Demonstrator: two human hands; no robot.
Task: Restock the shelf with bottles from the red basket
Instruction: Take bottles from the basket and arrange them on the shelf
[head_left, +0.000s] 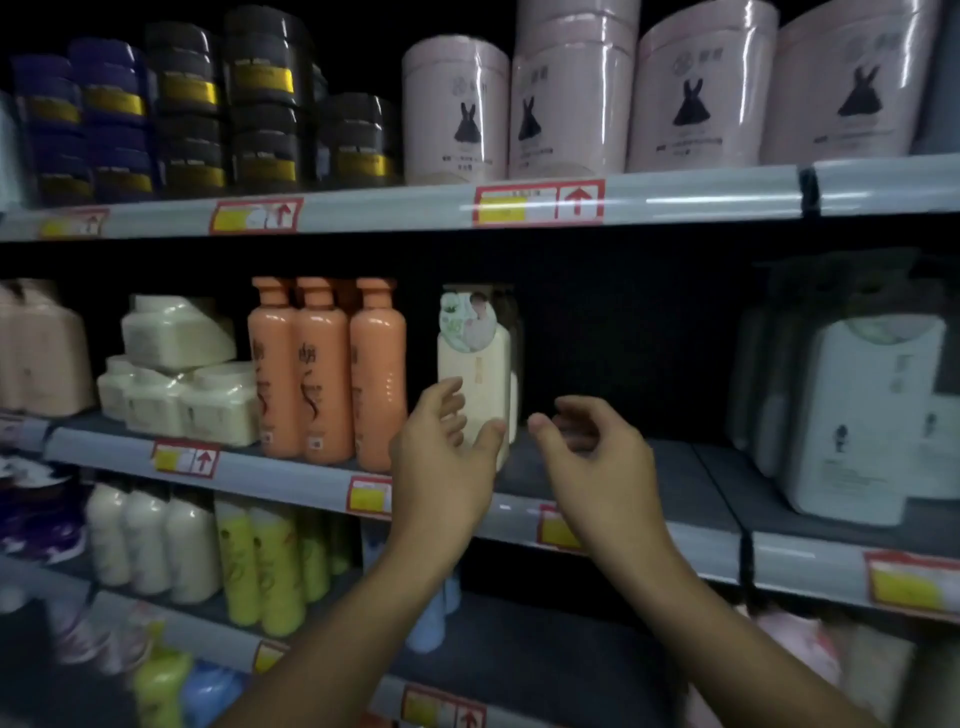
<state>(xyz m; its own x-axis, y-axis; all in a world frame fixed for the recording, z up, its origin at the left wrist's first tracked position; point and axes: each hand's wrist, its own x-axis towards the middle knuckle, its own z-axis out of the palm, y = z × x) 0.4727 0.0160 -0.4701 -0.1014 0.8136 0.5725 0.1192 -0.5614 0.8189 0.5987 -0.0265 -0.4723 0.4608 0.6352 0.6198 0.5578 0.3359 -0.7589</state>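
A cream bottle (474, 364) with a round pictured label stands upright on the middle shelf (613, 480), right of three orange bottles (324, 374). My left hand (441, 457) wraps its lower part, fingers on its left side and thumb across its front. My right hand (592, 457) hovers just right of the bottle, fingers loosely curled and apart, holding nothing. Behind the cream bottle a second similar bottle shows partly. The red basket is out of view.
Dark bare shelf space lies right of the cream bottle up to white bottles (872, 415). Cream packs (176, 374) sit left of the orange bottles. Pink canisters (571, 93) and dark jars (197, 109) fill the top shelf; yellow bottles (270, 561) stand below.
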